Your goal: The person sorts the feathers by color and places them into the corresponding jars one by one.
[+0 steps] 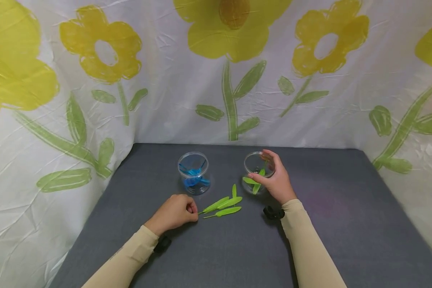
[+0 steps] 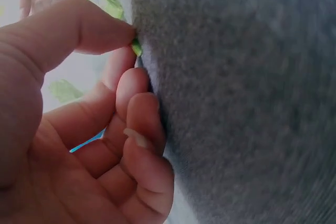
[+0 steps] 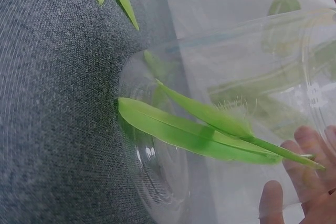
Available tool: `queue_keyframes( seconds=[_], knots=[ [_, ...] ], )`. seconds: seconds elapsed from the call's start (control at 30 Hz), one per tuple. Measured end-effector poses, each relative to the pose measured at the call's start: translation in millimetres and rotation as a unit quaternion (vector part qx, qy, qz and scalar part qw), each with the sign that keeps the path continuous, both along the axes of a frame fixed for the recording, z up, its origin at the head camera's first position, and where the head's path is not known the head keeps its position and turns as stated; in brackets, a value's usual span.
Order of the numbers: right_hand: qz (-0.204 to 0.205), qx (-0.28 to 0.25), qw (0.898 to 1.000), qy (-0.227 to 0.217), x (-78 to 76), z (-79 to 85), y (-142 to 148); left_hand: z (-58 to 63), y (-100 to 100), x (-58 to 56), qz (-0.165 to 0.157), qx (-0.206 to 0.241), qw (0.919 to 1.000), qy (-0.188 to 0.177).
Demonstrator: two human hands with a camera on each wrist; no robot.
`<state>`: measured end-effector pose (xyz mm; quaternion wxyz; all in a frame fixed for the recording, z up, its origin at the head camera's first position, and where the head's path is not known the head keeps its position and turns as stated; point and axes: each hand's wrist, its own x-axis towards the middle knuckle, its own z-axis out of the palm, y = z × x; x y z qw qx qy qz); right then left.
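My left hand (image 1: pixel 174 212) rests low over the table, its thumb and index finger pinching the quill end of a green feather (image 1: pixel 216 205). In the left wrist view a bit of that green quill (image 2: pixel 137 49) shows at the thumb tip, with the other fingers curled below. Beside it lie several more green feathers (image 1: pixel 228 211). With thumb and fingers spread around its rim, my right hand (image 1: pixel 279 180) holds a clear plastic jar (image 1: pixel 246 165). Green feathers (image 3: pixel 194 135) lean inside this jar, tips down at its bottom.
Left of the held jar stands a second clear jar (image 1: pixel 197 190) with blue feathers (image 1: pixel 193 173) in it. Both jars are near the back of the dark grey table (image 1: pixel 223 252). Behind hangs a white curtain (image 1: pixel 165 100) printed with yellow flowers.
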<state>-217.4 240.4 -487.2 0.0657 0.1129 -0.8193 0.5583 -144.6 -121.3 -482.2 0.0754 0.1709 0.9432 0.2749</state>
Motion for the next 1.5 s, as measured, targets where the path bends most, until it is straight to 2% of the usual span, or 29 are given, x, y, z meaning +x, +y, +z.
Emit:
queue_keyframes(
  seconds=[0.13,0.27,0.37,0.57,0.73,1.0,1.23,1.5],
  knots=[
    [0.001,-0.001,1.0,-0.003,0.7,0.9,0,-0.1,3,0.9,0.006,0.004,0.9999,0.009],
    [0.005,-0.002,1.0,-0.005,0.9,1.8,0,3.2,5,1.3,0.014,0.015,0.9993,0.03],
    [0.005,-0.004,1.0,-0.007,0.7,1.6,0,8.0,7,1.1,0.008,0.025,0.9987,0.043],
    [0.009,-0.011,1.0,-0.011,-0.5,-0.1,2,22.9,18,2.7,0.008,0.063,0.9972,0.041],
    [0.011,-0.012,1.0,-0.01,-1.1,0.2,2,42.5,33,-0.1,0.016,0.088,0.9941,0.063],
    [0.013,-0.016,1.0,-0.014,0.9,-0.3,2,80.0,61,-14.4,0.027,0.115,0.9882,0.098],
    [0.008,-0.015,1.0,-0.015,0.0,-1.2,1,97.1,79,-31.2,0.024,0.098,0.9885,0.112],
    [0.002,-0.016,1.0,-0.008,-1.6,-1.2,0,115.5,97,-49.2,0.005,0.084,0.9866,0.139]
  ],
)
